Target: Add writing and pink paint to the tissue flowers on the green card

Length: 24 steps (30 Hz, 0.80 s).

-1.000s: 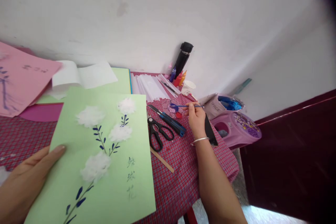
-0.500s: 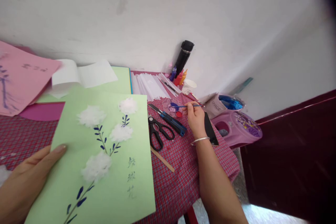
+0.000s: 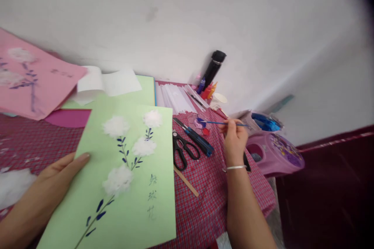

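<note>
My left hand (image 3: 62, 177) grips the left edge of a green sheet (image 3: 146, 210), thumb on top. White fluffy flowers, dark blue leaves and handwritten characters show on the sheet. My right hand (image 3: 235, 140) pinches a thin blue paintbrush (image 3: 214, 123). The brush's tip is over the purple paint in a small clear palette (image 3: 193, 118), which also has a red patch. Between the sheet and my right hand lie a blue-black utility knife (image 3: 198, 140), black scissors (image 3: 184, 148) and a wooden stick (image 3: 186, 181).
Behind the palette are white strips (image 3: 175, 99), paint bottles (image 3: 207, 91) and a black flask (image 3: 214, 69). A pink sheet with flowers (image 3: 55, 81) is at the left, above white fluff (image 3: 14, 186). A pink stool (image 3: 269, 155) stands beyond the table's right edge.
The view has shifted, so most things appear further right. My right hand has drawn slightly away from the palette with the brush. My left hand keeps its hold on the green sheet.
</note>
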Tool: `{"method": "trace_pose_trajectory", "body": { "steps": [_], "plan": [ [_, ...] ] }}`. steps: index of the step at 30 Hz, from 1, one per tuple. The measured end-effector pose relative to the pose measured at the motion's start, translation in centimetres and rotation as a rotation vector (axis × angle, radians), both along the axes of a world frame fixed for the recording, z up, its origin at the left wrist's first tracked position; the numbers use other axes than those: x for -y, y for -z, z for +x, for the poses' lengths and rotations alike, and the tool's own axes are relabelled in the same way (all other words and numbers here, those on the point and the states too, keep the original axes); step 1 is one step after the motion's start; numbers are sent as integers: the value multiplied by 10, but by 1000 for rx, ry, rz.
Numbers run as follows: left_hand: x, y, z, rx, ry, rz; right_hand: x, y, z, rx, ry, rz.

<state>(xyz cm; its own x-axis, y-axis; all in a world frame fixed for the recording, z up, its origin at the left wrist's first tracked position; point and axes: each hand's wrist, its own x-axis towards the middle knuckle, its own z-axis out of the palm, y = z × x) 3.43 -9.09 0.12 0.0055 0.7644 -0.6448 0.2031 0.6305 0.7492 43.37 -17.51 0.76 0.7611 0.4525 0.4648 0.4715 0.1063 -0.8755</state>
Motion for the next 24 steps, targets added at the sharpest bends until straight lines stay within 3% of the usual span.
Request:
{"method": "trace_pose_trajectory", "body": {
  "steps": [3, 5, 10, 15, 24],
  "plan": [
    [3, -3, 3, 140, 17, 30, -2, -1, -12, -325, -150, 149],
    [3, -3, 3, 211, 41, 40, -6, 0, -22, -496, -307, 163],
    [2, 2, 1, 316, 44, 70, -13, 5, -48, -654, -553, 115],
    [1, 5, 0, 364, 45, 64, -15, 5, -62, -780, -619, 92],
    [3, 7, 0, 357, 60, 74, -19, 6, -73, -829, -578, 75]
  ]
}}
